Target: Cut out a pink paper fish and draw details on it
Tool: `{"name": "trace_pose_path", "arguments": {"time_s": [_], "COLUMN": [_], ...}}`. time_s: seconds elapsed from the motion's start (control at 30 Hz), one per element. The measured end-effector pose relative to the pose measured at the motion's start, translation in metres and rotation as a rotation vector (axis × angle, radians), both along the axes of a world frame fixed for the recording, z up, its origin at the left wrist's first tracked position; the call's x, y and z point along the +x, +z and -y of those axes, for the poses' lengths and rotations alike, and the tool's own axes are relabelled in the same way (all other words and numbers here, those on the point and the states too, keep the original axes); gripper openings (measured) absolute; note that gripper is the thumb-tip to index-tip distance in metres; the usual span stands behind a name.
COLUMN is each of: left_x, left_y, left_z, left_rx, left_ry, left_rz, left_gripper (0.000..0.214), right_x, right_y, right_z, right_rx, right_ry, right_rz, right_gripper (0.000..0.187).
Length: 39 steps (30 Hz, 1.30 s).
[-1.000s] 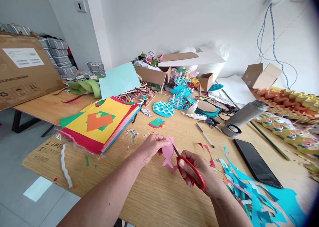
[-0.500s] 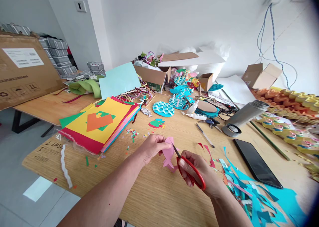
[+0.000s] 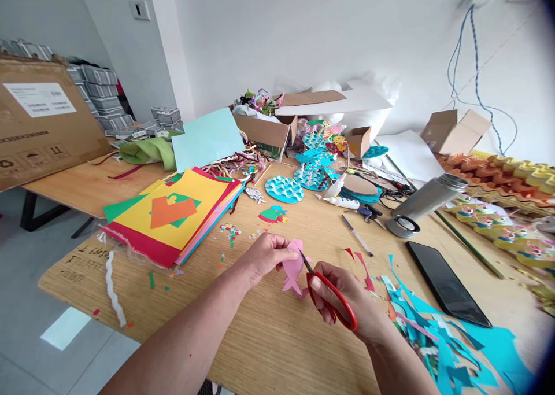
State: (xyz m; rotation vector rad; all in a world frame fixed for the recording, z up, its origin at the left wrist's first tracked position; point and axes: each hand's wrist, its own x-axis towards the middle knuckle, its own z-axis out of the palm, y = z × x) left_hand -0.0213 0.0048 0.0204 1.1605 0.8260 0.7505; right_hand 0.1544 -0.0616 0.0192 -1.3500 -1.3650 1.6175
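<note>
Between thumb and fingers, my left hand [image 3: 269, 257] pinches a piece of pink paper [image 3: 292, 270] cut in a fish-like shape, its tail end hanging down. My right hand [image 3: 340, 291] is closed round the red handles of a pair of scissors [image 3: 347, 311]. The dark blades meet the paper's upper right edge, close to the left fingertips. Both hands are held over the wooden table [image 3: 269, 343]. Behind them lies a small green, red and yellow paper cut-out [image 3: 273, 214].
A stack of coloured paper [image 3: 151, 242] lies left. On the right are a phone [image 3: 446, 282], blue paper scraps [image 3: 433, 337], a pen [image 3: 356, 236] and a steel flask [image 3: 429, 197]. Glue bottles [image 3: 342, 202], wavy blue ovals [image 3: 284, 189] and an open cardboard box [image 3: 264, 132] stand farther back.
Almost nothing differs. The hands, pink paper and scissors stay in nearly the same place, with only a very slight shift of the paper and blades.
</note>
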Motion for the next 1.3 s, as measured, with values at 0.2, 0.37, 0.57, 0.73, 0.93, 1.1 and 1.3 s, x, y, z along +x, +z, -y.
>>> {"name": "trace_pose_path", "arguments": {"time_s": [0.2, 0.37, 0.57, 0.73, 0.93, 1.1, 1.3], "left_x": [0.0001, 0.0005, 0.0003, 0.0003, 0.0009, 0.0007, 0.0009], "left_y": [-0.0003, -0.0018, -0.0023, -0.0022, -0.0028, -0.0033, -0.0027], "left_z": [0.0008, 0.0005, 0.0008, 0.0011, 0.0004, 0.0008, 0.0009], "left_rx": [-0.016, -0.020, -0.015, -0.022, -0.022, -0.031, -0.039], "left_ry": [-0.004, -0.014, -0.028, -0.031, -0.028, -0.038, -0.030], "left_rz": [0.008, 0.029, 0.034, 0.025, 0.041, 0.051, 0.051], "left_gripper": [0.024, 0.024, 0.022, 0.022, 0.022, 0.023, 0.022], "right_x": [-0.0003, -0.0011, -0.0017, -0.0018, -0.0019, -0.0014, -0.0011], "right_y": [-0.0010, -0.0023, 0.0000, 0.0003, -0.0029, -0.0050, -0.0064], "right_z": [0.0003, 0.0006, -0.0008, -0.0005, 0.0001, 0.0001, 0.0006], "right_rx": [0.008, 0.010, 0.004, 0.008, 0.025, 0.014, 0.021], "right_ry": [-0.015, -0.028, -0.015, -0.005, -0.019, -0.033, -0.040], "right_rz": [0.008, -0.022, -0.026, -0.030, -0.062, -0.079, -0.082], "right_gripper": [0.050, 0.049, 0.049, 0.048, 0.045, 0.044, 0.043]}}
